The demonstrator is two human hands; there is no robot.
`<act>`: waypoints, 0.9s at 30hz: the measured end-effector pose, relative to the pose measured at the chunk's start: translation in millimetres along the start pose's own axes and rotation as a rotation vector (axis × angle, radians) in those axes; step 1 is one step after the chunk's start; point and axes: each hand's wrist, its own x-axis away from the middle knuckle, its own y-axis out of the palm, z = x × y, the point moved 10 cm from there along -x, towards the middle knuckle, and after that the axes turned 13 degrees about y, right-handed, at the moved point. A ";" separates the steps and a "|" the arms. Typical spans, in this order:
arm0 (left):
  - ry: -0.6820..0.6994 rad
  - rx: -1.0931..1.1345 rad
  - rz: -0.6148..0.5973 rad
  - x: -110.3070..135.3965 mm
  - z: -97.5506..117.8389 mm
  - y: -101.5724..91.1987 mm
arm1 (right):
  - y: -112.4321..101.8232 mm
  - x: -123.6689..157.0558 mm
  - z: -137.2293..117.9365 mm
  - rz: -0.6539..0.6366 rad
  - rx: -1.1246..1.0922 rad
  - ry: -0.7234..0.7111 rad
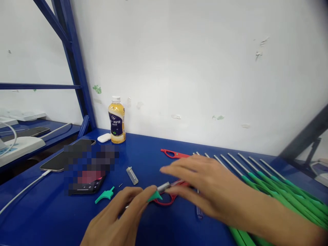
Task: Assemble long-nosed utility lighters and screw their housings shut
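My left hand (120, 215) pinches a small green plastic trigger piece (154, 196) between thumb and fingers, low in the middle of the view. My right hand (205, 186) reaches in from the right, blurred by motion, its fingers stretched flat over a red lighter frame (166, 201) with a short silver metal part (163, 187) at its near end. A second red lighter frame (174, 154) lies further back on the blue table (143, 153). Another green trigger piece (105, 195) and a clear tube (132, 175) lie to the left.
A row of several long green lighters with metal stems (269, 184) fans out on the right. A yellow drink bottle (117, 119) and a white earbud case (104, 137) stand by the wall. Phones (64, 157) with a white cable (23, 189) lie at the left.
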 end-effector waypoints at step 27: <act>-0.032 0.010 0.118 1.9 -13.9 -24.5 | 91.0 33.6 20.1 -0.385 -0.053 0.127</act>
